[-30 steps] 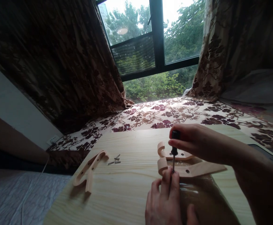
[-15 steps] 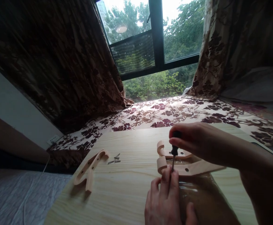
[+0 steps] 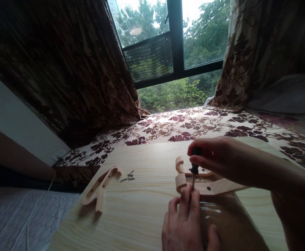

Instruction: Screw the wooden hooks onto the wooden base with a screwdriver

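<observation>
My right hand (image 3: pixel 212 153) grips the dark handle of a screwdriver (image 3: pixel 195 169), which stands upright with its tip at a curved wooden hook piece (image 3: pixel 215 188). Two fingertips of my left hand (image 3: pixel 182 223) press together around the tip, against the near edge of that piece; whether they pinch a screw is hidden. A second hook piece (image 3: pixel 180 164) lies just behind. Beneath and in front of the near piece is a brown, shiny plastic-wrapped item (image 3: pixel 228 219). Several screws (image 3: pixel 128 176) lie on the pale wooden board (image 3: pixel 131 216).
Two more curved wooden pieces (image 3: pixel 100 190) rest at the board's left side. Behind the board spreads a floral cloth (image 3: pixel 162 129) below a window (image 3: pixel 178 38) with patterned curtains (image 3: pixel 236 69). A white cable (image 3: pixel 34 209) runs down at the left, over grey bedding (image 3: pixel 8 216).
My right hand has turned slightly around the screwdriver handle and shifted a little left. My left hand and the wooden pieces stay almost where they were.
</observation>
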The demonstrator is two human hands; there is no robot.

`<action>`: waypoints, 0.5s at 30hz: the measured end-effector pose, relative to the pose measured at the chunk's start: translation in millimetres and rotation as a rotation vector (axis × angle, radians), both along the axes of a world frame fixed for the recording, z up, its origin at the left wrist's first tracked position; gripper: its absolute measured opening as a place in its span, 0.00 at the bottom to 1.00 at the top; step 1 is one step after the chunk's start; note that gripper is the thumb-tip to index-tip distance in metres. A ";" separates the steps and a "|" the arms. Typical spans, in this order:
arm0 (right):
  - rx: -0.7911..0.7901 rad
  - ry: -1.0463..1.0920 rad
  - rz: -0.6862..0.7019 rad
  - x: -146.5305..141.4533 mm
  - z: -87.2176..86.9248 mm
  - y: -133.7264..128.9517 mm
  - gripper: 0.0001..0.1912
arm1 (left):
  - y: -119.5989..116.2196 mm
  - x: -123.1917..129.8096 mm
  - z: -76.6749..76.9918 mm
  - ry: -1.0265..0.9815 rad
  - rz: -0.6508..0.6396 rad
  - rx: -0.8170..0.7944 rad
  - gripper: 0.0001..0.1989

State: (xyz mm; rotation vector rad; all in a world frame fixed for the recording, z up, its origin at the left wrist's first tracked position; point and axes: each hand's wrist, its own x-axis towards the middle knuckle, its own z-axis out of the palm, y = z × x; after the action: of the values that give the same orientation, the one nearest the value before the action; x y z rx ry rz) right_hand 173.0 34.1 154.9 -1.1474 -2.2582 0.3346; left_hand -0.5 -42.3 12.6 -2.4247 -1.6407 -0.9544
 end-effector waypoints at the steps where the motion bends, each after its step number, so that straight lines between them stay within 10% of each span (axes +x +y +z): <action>1: 0.005 -0.007 -0.007 -0.2 -0.4 0.9 0.09 | 0.2 0.0 -0.2 0.003 -0.004 0.010 0.35; 15: -0.112 0.033 0.056 1.6 6.2 -4.9 0.08 | 2.1 -3.6 -0.7 0.018 -0.016 0.031 0.35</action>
State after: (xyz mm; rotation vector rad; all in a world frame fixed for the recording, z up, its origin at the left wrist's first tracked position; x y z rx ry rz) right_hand 174.6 29.2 161.1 -1.1273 -2.2704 0.5041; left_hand -4.1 -40.2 11.9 -2.4225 -1.5910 -0.9508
